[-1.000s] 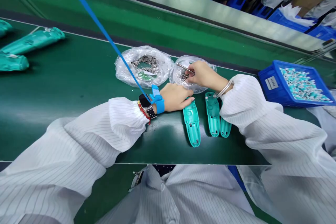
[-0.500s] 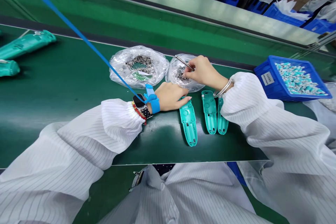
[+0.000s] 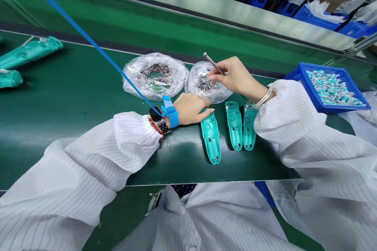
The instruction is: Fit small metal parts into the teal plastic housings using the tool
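Observation:
My left hand (image 3: 190, 109) lies over the top end of a teal plastic housing half (image 3: 211, 139), thumb on its edge and fingers curled round it. The housing lies open side up, with small dark parts in its slots. My right hand (image 3: 235, 74) is closed on a slim metal pen-like tool (image 3: 211, 60), whose thick end points up and left. Thumb and fingertips hover over a small clear plastic bag (image 3: 222, 95) of little metal parts (image 3: 205, 83); whether they pinch a part I cannot tell. Two more teal housings (image 3: 235, 125) (image 3: 249, 131) lie below my right wrist.
A larger plastic bag (image 3: 131, 73) of metal pieces lies to the left. At the right stands a blue bin (image 3: 325, 106) of small teal-and-white parts. More teal housings (image 3: 32, 53) lie far left. A blue strap cord (image 3: 88, 39) runs from my left wrist.
My right hand has moved right and slightly up with the metal tool, uncovering more of the small bag's metal parts and the rightmost housing. My left hand has stayed on its housing.

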The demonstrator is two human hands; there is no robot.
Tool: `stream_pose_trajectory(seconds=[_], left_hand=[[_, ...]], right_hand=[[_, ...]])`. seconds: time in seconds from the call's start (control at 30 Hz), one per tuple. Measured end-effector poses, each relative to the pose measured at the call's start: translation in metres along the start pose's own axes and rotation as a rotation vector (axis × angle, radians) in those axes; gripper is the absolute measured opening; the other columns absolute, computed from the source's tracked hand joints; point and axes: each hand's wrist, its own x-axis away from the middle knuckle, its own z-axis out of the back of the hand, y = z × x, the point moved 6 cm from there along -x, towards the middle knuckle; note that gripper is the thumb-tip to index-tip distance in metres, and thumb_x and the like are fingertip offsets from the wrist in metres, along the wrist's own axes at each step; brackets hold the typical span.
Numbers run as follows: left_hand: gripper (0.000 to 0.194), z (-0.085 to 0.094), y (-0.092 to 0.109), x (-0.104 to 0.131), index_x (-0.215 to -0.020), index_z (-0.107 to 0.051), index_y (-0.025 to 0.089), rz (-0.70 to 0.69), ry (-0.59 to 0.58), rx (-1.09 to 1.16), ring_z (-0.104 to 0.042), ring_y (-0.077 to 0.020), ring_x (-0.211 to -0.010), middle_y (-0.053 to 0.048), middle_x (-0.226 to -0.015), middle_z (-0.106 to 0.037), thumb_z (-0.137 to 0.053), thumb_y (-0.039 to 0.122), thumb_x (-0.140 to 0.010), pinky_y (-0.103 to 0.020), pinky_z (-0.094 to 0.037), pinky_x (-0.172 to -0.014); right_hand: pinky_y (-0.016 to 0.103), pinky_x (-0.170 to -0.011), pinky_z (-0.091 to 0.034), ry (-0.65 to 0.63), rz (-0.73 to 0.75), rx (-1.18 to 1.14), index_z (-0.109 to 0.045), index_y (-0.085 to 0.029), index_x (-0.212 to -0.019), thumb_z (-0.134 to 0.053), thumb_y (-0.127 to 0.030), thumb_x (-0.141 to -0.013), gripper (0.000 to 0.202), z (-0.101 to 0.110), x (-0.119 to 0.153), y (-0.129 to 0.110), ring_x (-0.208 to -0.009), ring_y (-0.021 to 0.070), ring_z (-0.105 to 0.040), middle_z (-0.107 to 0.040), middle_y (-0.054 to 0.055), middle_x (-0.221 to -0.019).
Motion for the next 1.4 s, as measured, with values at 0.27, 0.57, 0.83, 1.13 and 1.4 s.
stream_pose_trajectory(seconds=[0.27, 0.57, 0.83, 1.13, 1.4], left_hand=[[0.046, -0.002, -0.001, -0.001, -0.089, -0.067, 0.017, 0.012, 0.012, 0.019, -0.061, -0.0198, -0.07, -0.007, -0.078, -0.067, -0.032, 0.046, -0.093, -0.028, -0.034, -0.059], [0.046, 0.001, 0.002, 0.001, -0.09, -0.067, 0.014, 0.008, -0.006, 0.035, -0.058, -0.0232, -0.074, -0.013, -0.088, -0.068, -0.032, 0.042, -0.093, -0.031, -0.032, -0.062], [0.043, 0.001, 0.003, -0.001, -0.085, -0.066, 0.017, 0.0, 0.042, -0.046, -0.062, -0.0227, -0.072, -0.007, -0.079, -0.067, -0.032, 0.042, -0.094, -0.029, -0.026, -0.055], [0.046, -0.002, 0.006, 0.002, -0.083, -0.069, 0.015, 0.071, 0.083, -0.075, -0.066, -0.0306, -0.078, -0.011, -0.077, -0.067, -0.03, 0.037, -0.092, -0.034, -0.037, -0.058], [0.044, -0.003, 0.009, 0.003, -0.084, -0.071, 0.012, 0.217, 0.05, -0.013, -0.067, -0.0338, -0.082, -0.014, -0.08, -0.068, -0.032, 0.031, -0.089, -0.037, -0.042, -0.06]], right_hand=[[0.022, -0.039, -0.025, -0.446, -0.263, -0.374, -0.062, -0.017, -0.09, -0.063, -0.02, -0.077, 0.014, -0.013, 0.087, -0.003, -0.042, 0.0057, -0.041, -0.067, 0.002, -0.069], [0.018, -0.035, -0.021, -0.537, -0.526, -0.569, -0.034, -0.022, -0.079, -0.056, -0.013, -0.073, 0.024, -0.06, 0.125, 0.011, -0.035, 0.0044, -0.029, -0.056, -0.006, -0.051], [0.017, -0.034, -0.016, -0.474, -0.559, -0.629, -0.033, -0.022, -0.075, -0.054, -0.013, -0.069, 0.023, -0.061, 0.125, 0.007, -0.033, 0.0038, -0.028, -0.058, -0.004, -0.05], [0.02, -0.035, -0.015, -0.343, -0.69, -0.602, -0.03, -0.022, -0.069, -0.051, -0.01, -0.06, 0.026, -0.058, 0.13, 0.015, -0.033, 0.0048, -0.025, -0.057, -0.002, -0.046], [0.019, -0.036, -0.014, -0.269, -0.802, -0.542, -0.029, -0.022, -0.064, -0.048, -0.007, -0.063, 0.025, -0.052, 0.124, 0.023, -0.034, 0.0054, -0.023, -0.048, -0.005, -0.04]])
